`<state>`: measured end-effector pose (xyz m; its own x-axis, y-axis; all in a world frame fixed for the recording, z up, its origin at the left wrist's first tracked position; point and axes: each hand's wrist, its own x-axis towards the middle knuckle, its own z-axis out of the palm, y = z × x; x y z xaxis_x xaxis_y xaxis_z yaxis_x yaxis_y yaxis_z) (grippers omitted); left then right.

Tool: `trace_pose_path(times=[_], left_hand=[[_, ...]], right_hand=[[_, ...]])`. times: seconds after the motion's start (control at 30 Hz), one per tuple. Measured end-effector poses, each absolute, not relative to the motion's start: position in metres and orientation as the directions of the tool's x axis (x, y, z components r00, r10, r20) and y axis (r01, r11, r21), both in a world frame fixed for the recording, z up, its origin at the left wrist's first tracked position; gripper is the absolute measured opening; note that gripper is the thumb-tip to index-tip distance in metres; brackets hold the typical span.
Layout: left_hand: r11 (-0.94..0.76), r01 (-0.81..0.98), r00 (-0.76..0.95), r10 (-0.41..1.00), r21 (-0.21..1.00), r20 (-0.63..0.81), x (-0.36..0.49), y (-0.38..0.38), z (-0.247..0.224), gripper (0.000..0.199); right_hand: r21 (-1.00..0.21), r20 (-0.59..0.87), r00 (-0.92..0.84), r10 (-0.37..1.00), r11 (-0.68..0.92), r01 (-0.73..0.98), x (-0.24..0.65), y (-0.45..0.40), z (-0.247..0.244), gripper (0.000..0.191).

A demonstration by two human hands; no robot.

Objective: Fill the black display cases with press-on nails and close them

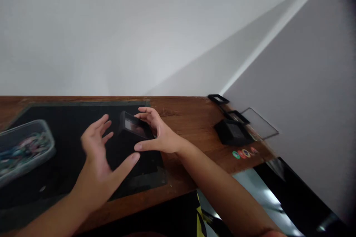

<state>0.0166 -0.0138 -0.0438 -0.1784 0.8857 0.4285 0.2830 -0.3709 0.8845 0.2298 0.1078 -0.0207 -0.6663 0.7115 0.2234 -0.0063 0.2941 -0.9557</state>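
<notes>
A black box-like frame [136,126] with a glassy front is tilted above the dark mat. My right hand [157,133] grips its right side, fingers behind it and thumb along the near edge. On the other side my left hand [101,159] is open, its fingers spread and curved toward the frame. A gap shows between the left fingers and the frame, and nothing is in that hand. The left thumb tip comes close to the right thumb below the frame. Reflections blur whatever lies behind the glassy front.
The dark mat [69,114] covers the left of the wooden table [186,114]. A clear plastic tub [46,137] of small mixed pieces stands at left. Toward the right wall are a black box [233,133], black frames [218,99], a thin wire frame [263,120] and several round stickers [245,153].
</notes>
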Motion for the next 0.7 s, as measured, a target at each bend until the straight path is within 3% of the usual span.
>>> trace_pose_path(times=[0.1,0.23,0.27,0.33,0.43,0.53,0.7], left_hand=[[-0.301,0.110,-0.255,0.912,0.947,0.320,0.020,0.020,-0.042,0.093],[-0.259,-0.119,-0.197,0.952,0.959,0.233,0.015,0.038,-0.043,0.088],[-0.253,-0.148,-0.181,0.957,0.956,0.225,0.015,0.038,-0.044,0.089],[-0.235,-0.195,-0.159,0.966,0.952,0.206,0.015,0.036,-0.045,0.092],[-0.166,-0.293,-0.064,0.986,0.942,0.154,0.015,0.036,-0.042,0.085],[0.003,-0.400,0.124,0.991,0.917,0.050,0.009,0.042,-0.033,0.063],[0.196,-0.484,0.377,0.926,0.853,0.002,-0.002,0.047,-0.024,0.047]], right_hand=[[-0.979,0.196,-0.728,0.657,0.169,-0.111,0.203,0.118,-0.026,0.109],[-0.977,0.207,-0.748,0.631,0.096,-0.190,0.194,0.121,-0.041,0.135],[-0.971,0.237,-0.727,0.644,0.130,-0.201,0.196,0.119,-0.043,0.139],[-0.916,0.377,-0.632,0.677,0.375,-0.145,0.205,0.117,-0.047,0.137],[-0.740,0.542,-0.563,0.624,0.672,0.032,0.216,0.114,-0.049,0.137],[-0.684,0.587,-0.565,0.580,0.729,0.037,0.218,0.111,-0.049,0.134],[-0.742,0.539,-0.588,0.603,0.671,0.008,0.213,0.103,-0.046,0.129]])
